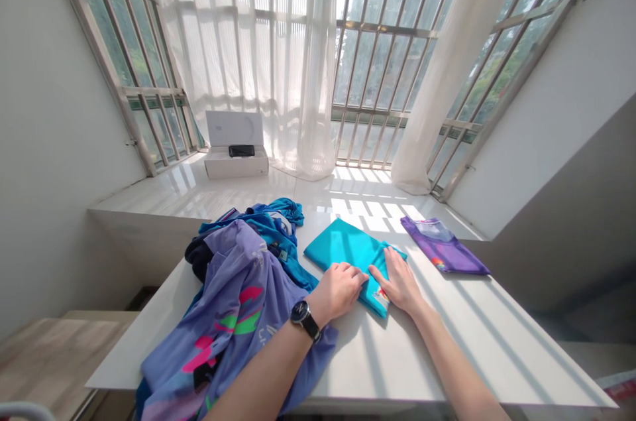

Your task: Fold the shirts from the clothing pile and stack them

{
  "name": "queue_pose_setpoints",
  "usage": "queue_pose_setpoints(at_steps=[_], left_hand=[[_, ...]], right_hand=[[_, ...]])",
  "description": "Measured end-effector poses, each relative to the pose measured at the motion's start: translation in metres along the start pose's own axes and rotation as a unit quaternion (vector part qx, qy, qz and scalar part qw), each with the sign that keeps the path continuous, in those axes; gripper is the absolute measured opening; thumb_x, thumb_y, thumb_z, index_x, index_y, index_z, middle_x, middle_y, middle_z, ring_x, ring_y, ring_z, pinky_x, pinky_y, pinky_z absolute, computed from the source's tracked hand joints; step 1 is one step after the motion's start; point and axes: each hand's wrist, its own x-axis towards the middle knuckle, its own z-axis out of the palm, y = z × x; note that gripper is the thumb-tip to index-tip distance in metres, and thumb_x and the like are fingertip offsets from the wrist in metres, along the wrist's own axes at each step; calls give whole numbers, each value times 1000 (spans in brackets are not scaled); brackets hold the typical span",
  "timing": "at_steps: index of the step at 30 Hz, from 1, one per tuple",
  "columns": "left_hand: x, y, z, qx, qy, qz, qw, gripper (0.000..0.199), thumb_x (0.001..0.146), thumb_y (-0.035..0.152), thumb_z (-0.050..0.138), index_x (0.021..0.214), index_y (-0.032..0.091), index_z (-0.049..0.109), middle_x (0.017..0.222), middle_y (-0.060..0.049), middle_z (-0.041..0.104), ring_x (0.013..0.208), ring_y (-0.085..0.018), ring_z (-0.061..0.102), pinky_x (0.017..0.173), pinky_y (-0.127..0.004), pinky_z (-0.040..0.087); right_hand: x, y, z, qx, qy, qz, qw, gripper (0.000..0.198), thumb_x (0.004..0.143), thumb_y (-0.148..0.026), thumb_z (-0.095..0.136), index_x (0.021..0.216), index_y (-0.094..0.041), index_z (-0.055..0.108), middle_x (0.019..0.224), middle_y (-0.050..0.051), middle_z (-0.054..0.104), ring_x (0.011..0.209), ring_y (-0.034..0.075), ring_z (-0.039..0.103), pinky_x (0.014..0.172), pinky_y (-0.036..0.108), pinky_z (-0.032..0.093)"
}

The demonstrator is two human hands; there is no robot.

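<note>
1. broadly, the white tabletop (477,348) carries everything in reach, and its bare near part seems to leave room for handling cloth.
2. the loose heap of clothes (261,225) lies at the left, crumpled, with a lilac garment (233,308) draped over its near side; being heaped there probably keeps it out of the middle.
3. the teal garment (340,245), folded into a flat piece, lies in the middle of the tabletop, under both hands, its far-left corner reaching beyond them.
4. the purple garment (444,248) lies flat and folded at the right, apart from the teal one, likely so the two stay separate.
5. the right hand (401,282) is spread open on the teal garment's right part, apparently holding the layers flat.
6. the left hand (340,292) rests with bent fingers on the near-left edge of the same cloth, perhaps steadying it; whether it pinches any fabric i cannot tell.
7. the watch (301,313) sits on the left wrist, just beside the lilac garment.
</note>
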Motion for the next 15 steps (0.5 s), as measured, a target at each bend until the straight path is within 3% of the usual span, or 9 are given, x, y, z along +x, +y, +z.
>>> queue_pose_setpoints(at_steps=[10, 15], left_hand=[[2, -5, -8, -56, -29, -1, 998, 29, 100, 25, 52, 126, 23, 64, 126, -7, 69, 118, -25, 59, 102, -37, 46], [2, -8, -12, -75, -38, -4, 996, 24, 97, 27, 59, 120, 23, 66, 121, -7, 70, 115, -25, 61, 100, -36, 47]], right_hand=[[-2, 3, 0, -17, 22, 13, 1000, 78, 93, -64, 46, 156, -18, 37, 162, 20, 37, 152, 39, 29, 118, 59, 32], [1, 4, 0, -9, -12, -1, 1000, 75, 92, -63, 49, 155, -23, 39, 160, 17, 41, 151, 40, 30, 117, 62, 32]])
